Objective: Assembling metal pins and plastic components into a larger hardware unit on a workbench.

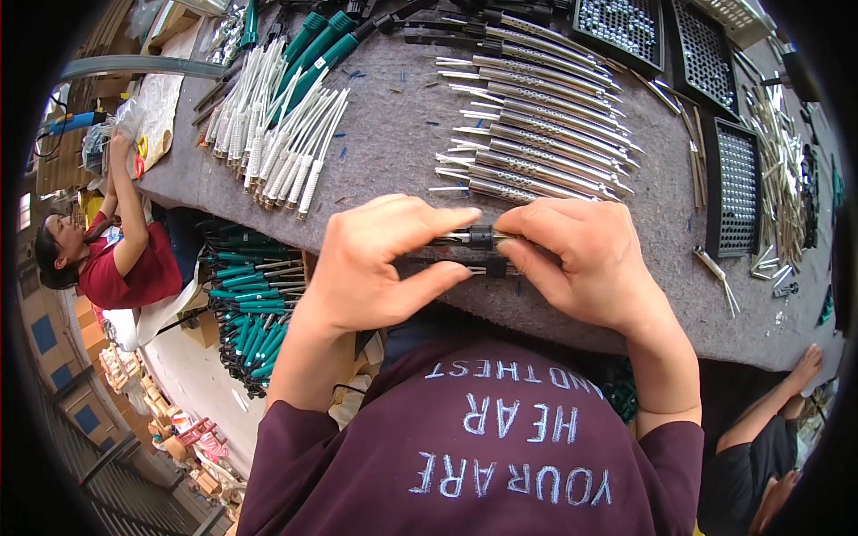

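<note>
Both hands [483, 259] pinch (fingers closed) black connector [481, 237].

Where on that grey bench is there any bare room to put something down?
The grey felt lies bare between the white-handled parts and the row of metal tubes, above the left hand. A smaller patch sits right of the right hand, below the black perforated tray. The far edge is crowded.

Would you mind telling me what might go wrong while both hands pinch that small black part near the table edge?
1. The small black part is pinched only by fingertips of the left hand and right hand close to the grey felt table edge, so it may slip and drop into the lap.
2. A second similar piece lies under the hands and might get nudged off.
3. The row of perforated metal tubes lies just beyond; a reach could scatter them.
</note>
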A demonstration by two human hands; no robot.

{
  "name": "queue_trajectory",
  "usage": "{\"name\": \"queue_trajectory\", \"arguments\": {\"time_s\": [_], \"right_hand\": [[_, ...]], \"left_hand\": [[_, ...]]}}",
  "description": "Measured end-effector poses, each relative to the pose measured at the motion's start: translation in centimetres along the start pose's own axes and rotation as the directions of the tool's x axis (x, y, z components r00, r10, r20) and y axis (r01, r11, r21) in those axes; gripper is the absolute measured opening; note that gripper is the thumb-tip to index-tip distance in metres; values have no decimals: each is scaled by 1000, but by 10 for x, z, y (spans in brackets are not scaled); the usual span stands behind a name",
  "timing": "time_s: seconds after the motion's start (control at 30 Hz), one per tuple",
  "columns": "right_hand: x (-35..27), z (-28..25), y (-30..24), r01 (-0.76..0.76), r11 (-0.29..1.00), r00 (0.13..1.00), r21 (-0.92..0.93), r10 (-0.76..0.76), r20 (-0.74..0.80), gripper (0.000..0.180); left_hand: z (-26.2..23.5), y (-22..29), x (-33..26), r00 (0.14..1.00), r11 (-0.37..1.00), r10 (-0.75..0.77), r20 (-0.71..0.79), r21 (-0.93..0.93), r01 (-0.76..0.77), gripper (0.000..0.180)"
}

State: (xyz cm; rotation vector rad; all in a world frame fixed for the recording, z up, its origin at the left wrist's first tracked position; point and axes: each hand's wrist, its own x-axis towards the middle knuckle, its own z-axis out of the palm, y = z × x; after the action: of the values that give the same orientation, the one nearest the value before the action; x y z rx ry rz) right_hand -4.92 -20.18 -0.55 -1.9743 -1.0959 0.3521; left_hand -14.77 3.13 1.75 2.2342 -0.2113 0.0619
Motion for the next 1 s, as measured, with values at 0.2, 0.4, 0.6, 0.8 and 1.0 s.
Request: {"name": "queue_trajectory", "arguments": {"time_s": [0.2,0.4,0.6,0.8,1.0], "right_hand": [[-2,1,3,38,999,999,10,-38,-36,13],[-1,2,1,37,998,998,-46,-39,-47,13],[-3,8,4,73,986,995,-152,-82,-58,14],[-4,12,3,106,957,991,-269,-123,-47,16],[-4,11,2,93,967,991,-239,-114,-76,16]], "left_hand": [[8,-5,-1,998,998,29,-50,55,-26,30],[3,-3,1,982,989,96,-160,129,-76,22],[5,12,3,986,947,108,-129,315,-62,21],[4,21,12,1000,905,5,28,426,-17,11],[3,24,12,991,865,-55,119,501,-12,15]]}}
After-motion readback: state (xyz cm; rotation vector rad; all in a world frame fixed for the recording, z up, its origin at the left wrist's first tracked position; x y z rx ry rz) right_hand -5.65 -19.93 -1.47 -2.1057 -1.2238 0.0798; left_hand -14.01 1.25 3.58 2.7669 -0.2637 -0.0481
